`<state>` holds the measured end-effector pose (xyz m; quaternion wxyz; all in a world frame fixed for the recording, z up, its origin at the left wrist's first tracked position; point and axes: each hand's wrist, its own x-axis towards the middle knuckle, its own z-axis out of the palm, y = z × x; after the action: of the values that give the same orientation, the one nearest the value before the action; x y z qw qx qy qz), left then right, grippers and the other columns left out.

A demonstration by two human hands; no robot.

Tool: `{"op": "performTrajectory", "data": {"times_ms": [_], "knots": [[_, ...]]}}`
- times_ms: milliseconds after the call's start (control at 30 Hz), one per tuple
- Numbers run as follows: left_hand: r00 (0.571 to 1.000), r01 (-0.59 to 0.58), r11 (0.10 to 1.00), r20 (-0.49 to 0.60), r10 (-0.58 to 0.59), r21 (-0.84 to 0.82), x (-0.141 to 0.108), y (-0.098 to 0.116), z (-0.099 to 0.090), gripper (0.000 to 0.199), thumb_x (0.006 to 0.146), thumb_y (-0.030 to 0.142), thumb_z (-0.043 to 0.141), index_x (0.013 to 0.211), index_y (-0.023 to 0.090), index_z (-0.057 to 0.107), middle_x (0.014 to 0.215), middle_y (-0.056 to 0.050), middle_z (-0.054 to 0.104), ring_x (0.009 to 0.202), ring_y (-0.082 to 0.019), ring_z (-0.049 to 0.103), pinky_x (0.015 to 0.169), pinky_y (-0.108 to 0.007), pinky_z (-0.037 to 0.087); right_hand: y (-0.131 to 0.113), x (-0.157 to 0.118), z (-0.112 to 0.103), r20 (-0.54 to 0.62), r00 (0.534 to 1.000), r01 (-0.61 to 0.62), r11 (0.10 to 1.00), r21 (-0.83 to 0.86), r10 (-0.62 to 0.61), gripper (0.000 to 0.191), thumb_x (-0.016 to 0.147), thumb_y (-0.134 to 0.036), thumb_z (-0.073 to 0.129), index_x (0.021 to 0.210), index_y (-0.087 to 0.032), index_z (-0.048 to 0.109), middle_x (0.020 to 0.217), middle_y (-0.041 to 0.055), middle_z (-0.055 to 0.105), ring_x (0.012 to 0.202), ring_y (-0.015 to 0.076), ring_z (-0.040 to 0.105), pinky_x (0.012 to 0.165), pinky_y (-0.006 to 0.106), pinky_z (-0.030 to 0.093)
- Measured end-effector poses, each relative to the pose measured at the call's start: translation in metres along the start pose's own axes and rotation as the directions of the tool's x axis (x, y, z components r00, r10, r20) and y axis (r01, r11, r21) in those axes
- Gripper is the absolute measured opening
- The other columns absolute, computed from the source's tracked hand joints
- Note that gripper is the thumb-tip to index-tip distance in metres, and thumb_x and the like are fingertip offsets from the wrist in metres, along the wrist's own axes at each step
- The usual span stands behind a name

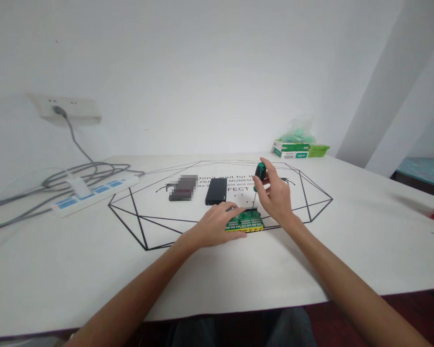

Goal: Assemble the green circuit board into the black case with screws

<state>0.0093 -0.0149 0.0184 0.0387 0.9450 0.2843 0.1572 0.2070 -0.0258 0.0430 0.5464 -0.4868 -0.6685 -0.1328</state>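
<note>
A green circuit board [249,220] with a yellow strip along its near edge lies on the white table. My left hand [216,224] grips its left end, thumb over the top and fingers along the near side, hiding that end. In my right hand [278,196] is a screwdriver [259,173] with a green and black handle. It stands nearly upright, its shaft pointing down at the far part of the board; the exact spot the tip meets is too small to make out. Just beyond the board lies a flat black case [216,191].
A pixelated dark object [183,189] lies left of the case. At the left are a white power strip [94,193] and coiled grey cables [75,176]. Green and white boxes [291,148] with a plastic bag [299,131] on top stand at the back right.
</note>
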Motion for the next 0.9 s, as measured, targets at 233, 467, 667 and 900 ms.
{"op": "performTrajectory", "data": {"times_ms": [233,467,667,900], "knots": [[1.0,-0.001,1.0,0.012,0.001,-0.001,0.0,-0.0002,-0.0002,0.062,0.083,0.051,0.063,0.136,0.021,0.049,0.127,-0.013,0.054,0.112,-0.029,0.053,0.096,-0.043,0.043,0.0004,0.0007,-0.0009,-0.011,1.0,0.011,1.0,-0.004,-0.011,0.046,0.094,-0.032,0.043,0.138,-0.018,0.043,0.084,0.006,0.068,0.062,0.0151,0.061,0.053,0.027,0.047],[1.0,-0.001,1.0,-0.001,0.001,0.002,0.0,-0.0012,0.001,0.063,0.083,0.051,0.063,0.136,0.021,0.049,0.128,-0.013,0.054,0.113,-0.029,0.053,0.096,-0.044,0.043,0.0004,0.0009,-0.0008,-0.045,0.998,0.045,0.998,-0.032,-0.046,0.045,0.092,-0.037,0.05,0.135,-0.022,0.047,0.087,0.0046,0.065,0.065,0.0142,0.059,0.051,0.025,0.046],[1.0,-0.002,1.0,0.009,0.002,0.018,-0.0009,-0.0012,0.0012,0.064,0.084,0.051,0.062,0.137,0.02,0.048,0.129,-0.014,0.054,0.113,-0.029,0.053,0.095,-0.043,0.044,-0.0004,-0.0004,-0.0011,-0.022,0.999,0.037,0.999,0.007,-0.037,0.046,0.095,-0.03,0.044,0.139,-0.021,0.042,0.093,0.0067,0.065,0.068,0.0147,0.06,0.053,0.026,0.048],[1.0,0.006,1.0,0.015,-0.006,0.021,-0.0004,-0.0001,0.0016,0.063,0.084,0.052,0.062,0.138,0.022,0.047,0.13,-0.013,0.053,0.115,-0.029,0.052,0.096,-0.043,0.043,0.0024,0.0004,-0.0003,-0.05,0.999,0.0,0.998,-0.055,-0.003,0.044,0.094,-0.031,0.043,0.138,-0.021,0.045,0.101,0.0104,0.062,0.078,0.0186,0.06,0.052,0.027,0.047]]}}
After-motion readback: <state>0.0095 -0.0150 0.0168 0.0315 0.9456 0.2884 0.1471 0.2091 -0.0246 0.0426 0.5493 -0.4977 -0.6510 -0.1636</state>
